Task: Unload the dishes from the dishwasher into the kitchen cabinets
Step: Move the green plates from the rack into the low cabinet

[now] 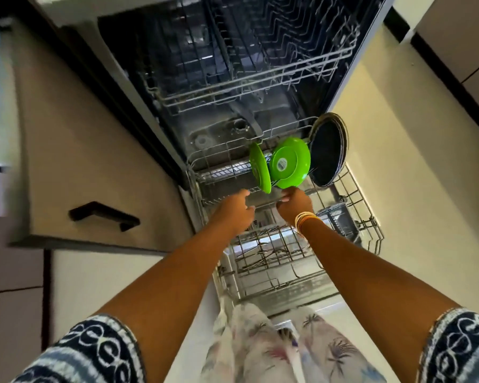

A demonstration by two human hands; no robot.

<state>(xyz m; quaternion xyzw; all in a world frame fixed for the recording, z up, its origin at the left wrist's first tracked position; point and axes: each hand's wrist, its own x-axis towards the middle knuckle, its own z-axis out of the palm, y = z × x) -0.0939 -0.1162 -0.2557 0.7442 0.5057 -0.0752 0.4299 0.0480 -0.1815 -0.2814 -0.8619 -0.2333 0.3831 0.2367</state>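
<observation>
The dishwasher stands open with its lower rack [351, 194] pulled out over the door. Two green plates stand on edge in the rack: one [260, 168] seen edge-on at the left, one [289, 163] showing its underside with a sticker. To their right a stack of dark plates [328, 152] leans upright. My left hand [237, 207] reaches just below the left green plate, fingers loosely curled, holding nothing I can see. My right hand [295, 203], with bangles at the wrist, touches the lower rim of the right green plate; whether it grips is unclear.
The upper rack [260, 89] is slid out above and looks bare. A cutlery basket [339, 217] sits at the lower rack's right side. A beige drawer with a black handle [104, 215] is at the left. Cream floor lies to the right.
</observation>
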